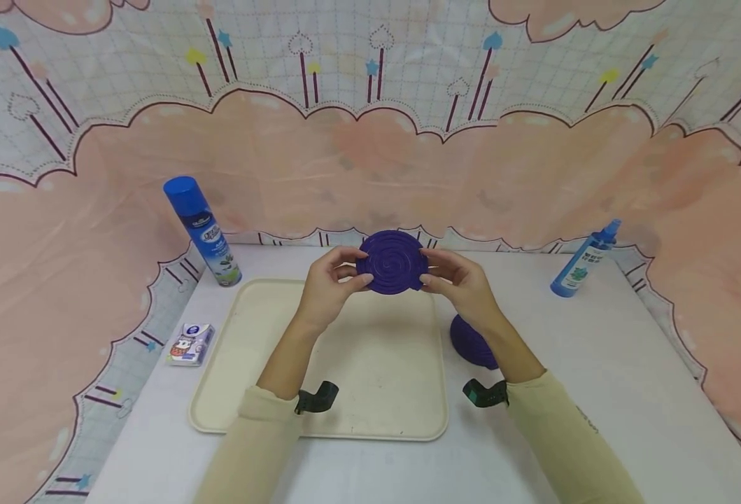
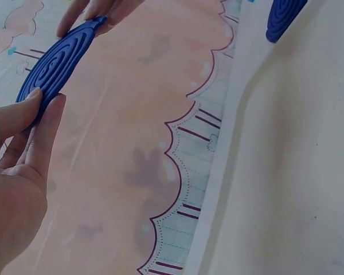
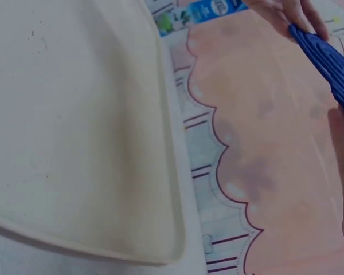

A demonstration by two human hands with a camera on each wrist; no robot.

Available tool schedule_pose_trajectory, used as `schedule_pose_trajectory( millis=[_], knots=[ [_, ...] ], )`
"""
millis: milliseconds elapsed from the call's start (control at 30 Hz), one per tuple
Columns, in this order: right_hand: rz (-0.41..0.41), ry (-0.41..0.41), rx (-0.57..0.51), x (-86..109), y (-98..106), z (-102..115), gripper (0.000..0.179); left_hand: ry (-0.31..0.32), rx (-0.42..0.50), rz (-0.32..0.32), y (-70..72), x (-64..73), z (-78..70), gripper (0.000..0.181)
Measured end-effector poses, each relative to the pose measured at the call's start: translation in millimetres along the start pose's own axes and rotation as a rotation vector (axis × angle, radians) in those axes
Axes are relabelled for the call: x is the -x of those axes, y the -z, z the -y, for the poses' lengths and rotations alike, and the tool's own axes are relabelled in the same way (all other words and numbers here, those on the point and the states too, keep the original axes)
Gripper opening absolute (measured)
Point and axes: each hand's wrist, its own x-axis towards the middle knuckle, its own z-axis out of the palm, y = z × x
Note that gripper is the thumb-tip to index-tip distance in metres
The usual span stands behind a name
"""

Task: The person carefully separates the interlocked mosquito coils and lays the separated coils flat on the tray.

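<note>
A flat, round, dark blue mosquito coil (image 1: 392, 262) with spiral grooves is held up above the far part of a cream tray (image 1: 376, 378). My left hand (image 1: 332, 285) pinches its left edge between thumb and fingers. On the opposite edge, my right hand (image 1: 461, 281) grips it the same way. The left wrist view shows the coil (image 2: 54, 66) tilted, with the left thumb on its grooved face. A second dark blue coil (image 1: 469, 343) lies on the table right of the tray, partly hidden by the right forearm.
A blue spray can (image 1: 206, 234) stands behind the tray's left corner. Left of the tray lies a small white and purple packet (image 1: 190, 344). A blue bottle (image 1: 584, 260) stands at the back right. Patterned cloth (image 1: 320, 168) hangs behind the white table (image 1: 603, 364).
</note>
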Motion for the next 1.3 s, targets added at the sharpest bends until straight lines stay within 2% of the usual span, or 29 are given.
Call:
schedule_pose_trajectory(
  millis=[133, 333, 667, 933, 1133, 1300],
  knots=[
    [-0.006, 0.001, 0.014, 1.3, -5, -3, 0.046, 0.032, 0.026, -0.027, 2.2, 3.0, 3.5, 0.038],
    [-0.022, -0.017, -0.025, 3.5, -9, -5, 0.047, 0.073, 0.059, -0.037, 1.8, 5.8, 9.1, 0.039],
    [-0.024, -0.036, -0.062, 6.6, -10, -9, 0.050, 0.060, 0.085, -0.031, -0.6, 7.5, 13.4, 0.039],
    [-0.057, -0.079, -0.077, 10.0, -10, -11, 0.049, 0.055, 0.092, -0.009, -2.5, 7.3, 15.7, 0.037],
    [-0.105, -0.139, 0.019, 11.5, -11, -13, 0.039, 0.053, 0.080, -0.003, -4.7, 8.3, 15.3, 0.036],
    [-0.173, -0.130, 0.156, 11.6, -12, -12, 0.037, 0.065, 0.065, -0.008, -6.0, 9.0, 15.6, 0.037]
  ],
)
